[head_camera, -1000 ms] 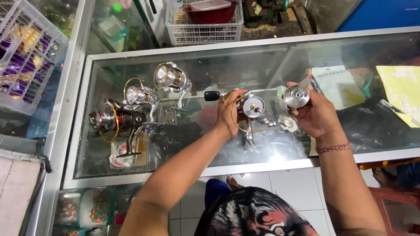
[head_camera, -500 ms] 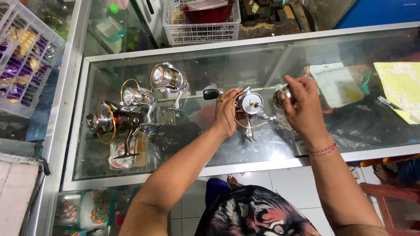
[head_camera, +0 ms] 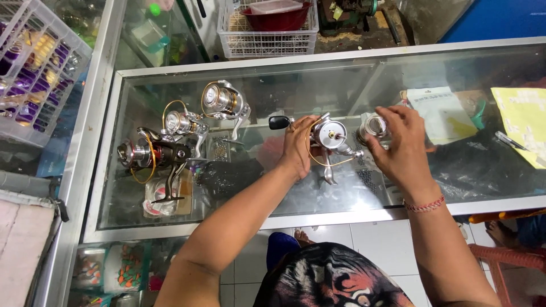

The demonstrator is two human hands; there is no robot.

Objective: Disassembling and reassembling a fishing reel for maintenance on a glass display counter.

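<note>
From the head camera, looking down, a person stands at a glass surface [head_camera: 398, 199] with a shelf of goods under it.

The left hand [head_camera: 298, 145] is curled shut around the body of a silver fishing reel [head_camera: 331, 136]. The reel stands near the middle of the glass, with its black handle knob [head_camera: 278, 122] sticking out to the left and its foot pointing down toward the person.

The right hand [head_camera: 401, 139] is just beside the reel, to the right of it. Its fingers are bent and pinch a small round silver spool [head_camera: 373, 126]. The spool is close to the reel but looks a little apart from it.

To do this well, I think the left hand should keep the reel very steady, so it cannot tip on the smooth glass. The right hand should hold the spool straight in line with the front of the reel, not tilted, and go slow. A soft pinch is enough, because a small shiny part can slip out and roll.

Further left on the glass stand three more reels [head_camera: 182, 122], close together. A white basket [head_camera: 267, 40] with a red bowl [head_camera: 278, 14] sits behind the glass. Yellow paper [head_camera: 523, 113] lies far right.
</note>
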